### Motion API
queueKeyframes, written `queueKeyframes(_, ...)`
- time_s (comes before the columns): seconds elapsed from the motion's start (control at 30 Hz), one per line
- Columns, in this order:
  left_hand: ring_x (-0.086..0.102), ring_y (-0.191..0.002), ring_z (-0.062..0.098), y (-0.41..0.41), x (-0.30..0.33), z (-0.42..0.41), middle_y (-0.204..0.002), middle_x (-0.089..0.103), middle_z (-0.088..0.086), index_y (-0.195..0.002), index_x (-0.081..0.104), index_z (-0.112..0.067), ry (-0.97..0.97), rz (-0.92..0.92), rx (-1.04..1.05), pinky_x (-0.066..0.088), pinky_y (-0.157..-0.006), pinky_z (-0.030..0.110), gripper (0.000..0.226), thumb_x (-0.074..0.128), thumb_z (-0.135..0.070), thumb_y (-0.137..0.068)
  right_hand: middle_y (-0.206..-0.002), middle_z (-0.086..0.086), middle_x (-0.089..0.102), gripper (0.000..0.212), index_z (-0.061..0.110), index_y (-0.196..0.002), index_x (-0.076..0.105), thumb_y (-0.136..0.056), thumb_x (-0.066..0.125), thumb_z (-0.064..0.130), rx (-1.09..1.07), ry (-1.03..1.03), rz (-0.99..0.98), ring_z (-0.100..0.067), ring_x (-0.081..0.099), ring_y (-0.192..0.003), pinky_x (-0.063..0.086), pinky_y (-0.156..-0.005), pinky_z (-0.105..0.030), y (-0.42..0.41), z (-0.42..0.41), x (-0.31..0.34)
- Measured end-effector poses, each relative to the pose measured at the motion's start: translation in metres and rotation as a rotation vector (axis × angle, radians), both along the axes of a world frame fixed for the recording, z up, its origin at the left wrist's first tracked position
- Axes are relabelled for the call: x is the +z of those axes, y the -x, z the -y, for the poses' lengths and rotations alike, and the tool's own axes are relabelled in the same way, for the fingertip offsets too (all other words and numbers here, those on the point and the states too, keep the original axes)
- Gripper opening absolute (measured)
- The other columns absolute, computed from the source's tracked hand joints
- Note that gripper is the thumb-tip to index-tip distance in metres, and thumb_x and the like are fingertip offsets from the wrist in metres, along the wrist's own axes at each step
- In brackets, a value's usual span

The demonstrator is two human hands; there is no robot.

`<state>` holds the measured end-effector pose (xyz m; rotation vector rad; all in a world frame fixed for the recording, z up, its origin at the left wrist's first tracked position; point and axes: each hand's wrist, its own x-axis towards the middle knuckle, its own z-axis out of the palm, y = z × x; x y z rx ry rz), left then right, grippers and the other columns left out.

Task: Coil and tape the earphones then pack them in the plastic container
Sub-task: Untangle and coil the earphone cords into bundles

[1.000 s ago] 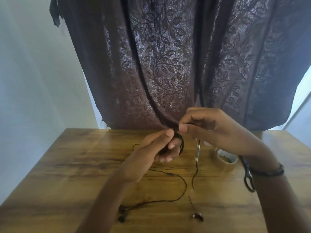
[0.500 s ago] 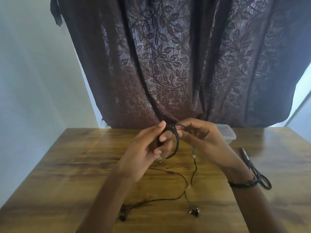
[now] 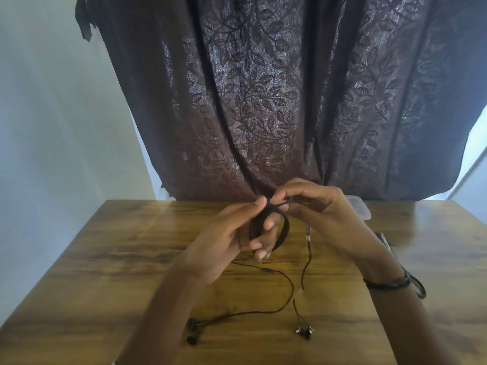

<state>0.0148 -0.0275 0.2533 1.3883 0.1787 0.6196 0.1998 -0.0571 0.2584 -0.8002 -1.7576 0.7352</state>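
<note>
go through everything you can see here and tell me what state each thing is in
earphone cable: partly coiled around left-hand fingers, rest trailing on the table
earbuds: lying loose on the table
left hand: holding the coil
right hand: pinching the cable
plastic container: mostly hidden behind the right hand
scissors: lying untouched

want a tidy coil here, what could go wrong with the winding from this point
1. The black earphone cable coil sits loosely round the left hand fingers; it may slip off and unwind.
2. The loose black cable tail and two black earbuds trail across the wooden table; they could snag or tangle.
3. The right hand pinches only one strand, so tension may drop.
</note>
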Motion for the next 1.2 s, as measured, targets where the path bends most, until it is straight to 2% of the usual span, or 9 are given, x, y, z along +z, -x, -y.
queueKeyframes(0.2,0.037,-0.050,0.005,-0.002,-0.001,-0.001,-0.055,0.032,-0.011,-0.075,0.056,-0.022,0.035,0.052,-0.007,0.046,-0.064,0.022,0.031,0.036,-0.032,-0.096,-0.097,0.002,0.066,0.019,0.009,-0.102,0.068,-0.084,0.064,0.011,-0.045,0.019,-0.081,-0.007,0.064,-0.094,0.049,-0.083,-0.017,-0.006,-0.001,-0.007)
queueKeyframes(0.33,0.036,-0.050,0.003,-0.003,0.001,-0.002,-0.056,0.025,-0.006,-0.076,0.053,-0.017,0.136,0.146,-0.068,0.044,-0.061,0.021,0.036,0.031,-0.035,-0.098,-0.070,0.010,0.062,0.017,0.019,-0.093,0.072,-0.090,0.057,0.025,-0.136,0.101,-0.138,0.000,0.049,-0.055,0.039,-0.050,-0.011,-0.004,-0.008,-0.031)
queueKeyframes(0.4,0.038,-0.050,0.003,-0.005,0.001,-0.003,-0.055,0.031,-0.010,-0.076,0.054,-0.017,0.185,0.194,-0.096,0.044,-0.062,0.021,0.032,0.034,-0.031,-0.098,-0.067,0.003,0.058,0.022,0.013,-0.095,0.068,-0.094,0.052,0.026,-0.176,0.145,-0.155,-0.002,0.046,-0.052,0.038,-0.046,-0.012,0.001,-0.008,-0.047)
queueKeyframes(0.6,0.050,-0.055,0.007,-0.012,-0.002,-0.010,-0.058,0.041,-0.009,-0.094,0.060,-0.013,0.317,0.336,0.071,0.053,-0.077,0.027,0.021,0.042,-0.024,-0.093,-0.060,0.011,0.051,0.023,0.027,-0.092,0.057,-0.100,0.037,0.035,-0.312,0.206,0.104,-0.004,0.042,-0.050,0.035,-0.045,-0.025,0.025,0.010,-0.081)
queueKeyframes(0.7,0.049,-0.053,0.005,-0.011,-0.003,-0.011,-0.061,0.047,-0.008,-0.106,0.054,-0.009,0.249,0.305,0.249,0.052,-0.078,0.023,0.017,0.046,-0.017,-0.093,-0.061,0.006,0.053,0.030,0.025,-0.100,0.054,-0.100,0.032,0.045,-0.416,0.119,0.407,-0.012,0.049,-0.049,0.044,-0.046,-0.036,0.032,0.026,-0.080)
queueKeyframes(0.87,0.068,-0.077,0.009,-0.009,-0.009,-0.009,-0.083,0.072,-0.001,-0.116,0.057,-0.009,-0.023,0.157,0.525,0.047,-0.059,0.011,0.025,0.039,-0.010,-0.098,-0.076,0.017,0.050,0.052,0.026,-0.102,0.056,-0.094,0.015,0.056,-0.584,0.012,0.816,-0.004,0.051,-0.052,0.039,-0.044,-0.015,0.031,0.051,-0.043)
queueKeyframes(0.97,0.070,-0.086,0.013,-0.013,-0.011,-0.007,-0.089,0.073,0.001,-0.119,0.055,-0.008,-0.115,0.113,0.573,0.051,-0.072,0.016,0.026,0.038,-0.010,-0.099,-0.071,0.014,0.055,0.042,0.024,-0.089,0.064,-0.097,0.029,0.045,-0.666,-0.183,0.946,-0.005,0.051,-0.041,0.037,-0.034,-0.017,0.028,0.056,-0.029)
queueKeyframes(1.1,0.068,-0.083,0.012,-0.020,-0.018,-0.001,-0.088,0.071,0.000,-0.122,0.053,-0.012,-0.291,0.006,0.596,0.050,-0.077,0.020,0.028,0.036,-0.016,-0.101,-0.073,0.010,0.057,0.035,0.022,-0.081,0.064,-0.094,0.035,0.037,-0.553,-0.293,0.972,-0.008,0.054,-0.043,0.045,-0.035,-0.023,0.033,0.055,-0.016)
queueKeyframes(1.2,0.062,-0.074,0.003,-0.022,-0.023,0.005,-0.079,0.066,-0.012,-0.109,0.056,-0.014,-0.334,-0.061,0.494,0.047,-0.066,0.016,0.023,0.037,-0.023,-0.098,-0.085,0.007,0.061,0.031,0.023,-0.091,0.060,-0.095,0.035,0.042,-0.489,-0.244,0.838,-0.012,0.060,-0.057,0.053,-0.049,-0.029,0.029,0.047,0.004)
